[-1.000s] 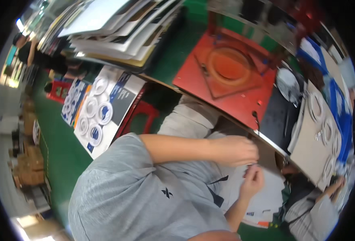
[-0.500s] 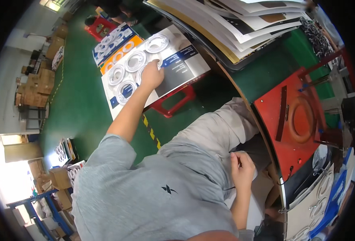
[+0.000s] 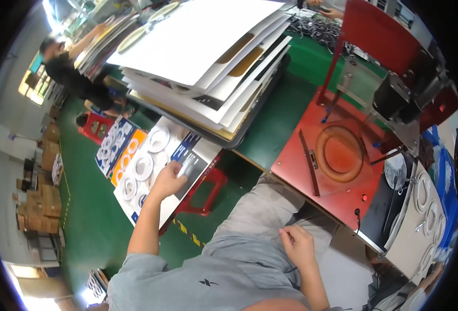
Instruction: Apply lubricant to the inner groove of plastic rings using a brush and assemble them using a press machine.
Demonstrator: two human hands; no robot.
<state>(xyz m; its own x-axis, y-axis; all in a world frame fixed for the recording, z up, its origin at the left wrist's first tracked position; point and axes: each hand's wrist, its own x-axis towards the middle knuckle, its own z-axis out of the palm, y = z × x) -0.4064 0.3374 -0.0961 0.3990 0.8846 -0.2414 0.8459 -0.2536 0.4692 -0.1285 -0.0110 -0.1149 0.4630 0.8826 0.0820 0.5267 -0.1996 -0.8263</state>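
Observation:
My left hand [image 3: 168,182] is closed on a white cable coil [image 3: 188,165], seen nearly edge-on above a printed board. Several more white coils [image 3: 144,165] lie on that white, blue and grey board [image 3: 202,149], to the left of the hand. The board rests over a red stool [image 3: 204,194]. Close to my lap, my right hand [image 3: 297,248] hangs with its fingers curled in and nothing visible in them.
A tall stack of white sheets [image 3: 208,46] sits on a dark tray at the table's far side. On the right, a red machine [image 3: 312,155] has a round ring on its plate. Coil-bearing boards [image 3: 421,217] stand beyond it. Another person [image 3: 76,72] is at the far left.
My view has swung toward the table and machine. My left hand, earlier over the coils on the board, now has a white cable coil lifted in its fingers. The right hand stays near my lap.

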